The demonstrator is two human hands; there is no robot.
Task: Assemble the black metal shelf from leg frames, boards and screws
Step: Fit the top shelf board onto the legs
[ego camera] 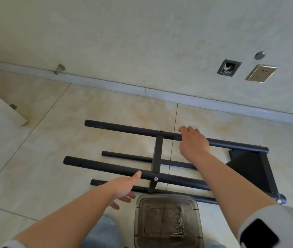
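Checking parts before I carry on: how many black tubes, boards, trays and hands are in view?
Black tubes: 4, first at
Black boards: 2, first at
Clear tray of screws: 1
Hands: 2, left hand, right hand
Total: 9

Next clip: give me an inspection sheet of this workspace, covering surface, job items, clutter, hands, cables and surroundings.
Surface: beige tiled floor with grout lines.
Job's things: black shelf frame lying on its side, four tubular legs joined by a crossbar and a dark board at the right end; clear plastic bin holding loose screws.
Clutter: nothing seen.
Hands: left hand open, thumb touching the near upper leg; right hand resting on the far upper leg.
Cables: nothing seen on the floor.
Surroundings: wall, baseboard, wall socket, uncovered wall box, door stopper.
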